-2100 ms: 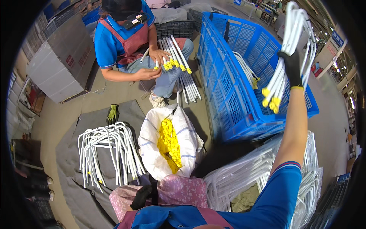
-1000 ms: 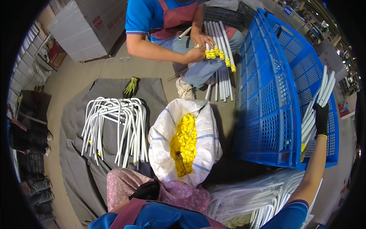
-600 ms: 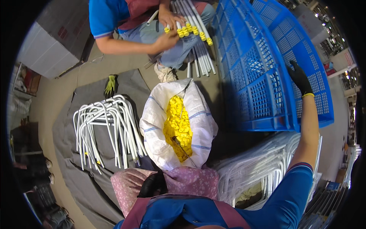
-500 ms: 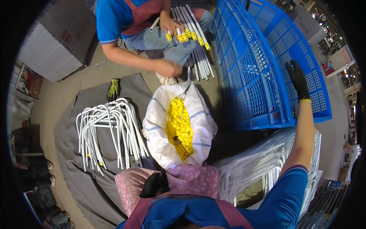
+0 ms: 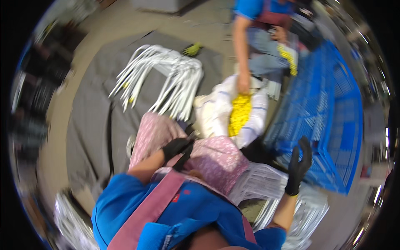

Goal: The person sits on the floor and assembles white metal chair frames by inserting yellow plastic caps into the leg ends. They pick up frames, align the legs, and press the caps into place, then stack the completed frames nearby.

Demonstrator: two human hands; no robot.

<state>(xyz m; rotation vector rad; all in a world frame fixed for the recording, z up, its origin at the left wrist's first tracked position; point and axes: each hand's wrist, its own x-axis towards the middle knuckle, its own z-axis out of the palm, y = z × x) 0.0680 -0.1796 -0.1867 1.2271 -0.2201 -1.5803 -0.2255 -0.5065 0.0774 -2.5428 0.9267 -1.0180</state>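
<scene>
One blue crate (image 5: 323, 114); right hand (image 5: 299, 166) spread just beside it.

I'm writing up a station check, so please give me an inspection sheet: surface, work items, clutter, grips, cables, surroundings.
Surface: wrinkled grey cloth on the floor.
Work items: bent white tubes piled on the cloth; white sack, its mouth open, holding yellow pieces.
Clutter: yellow-green glove beside the tubes; plastic-wrapped tubes near the blue crate.
Left grip: black-gloved, at the lap; any hold unclear.
Right grip: black-gloved, spread, nothing seen in it; near the blue crate, contact unclear.
Cables: nothing seen; picture blurred.
Surroundings: co-worker's hand at the sack's mouth; grey box at the top edge.
</scene>
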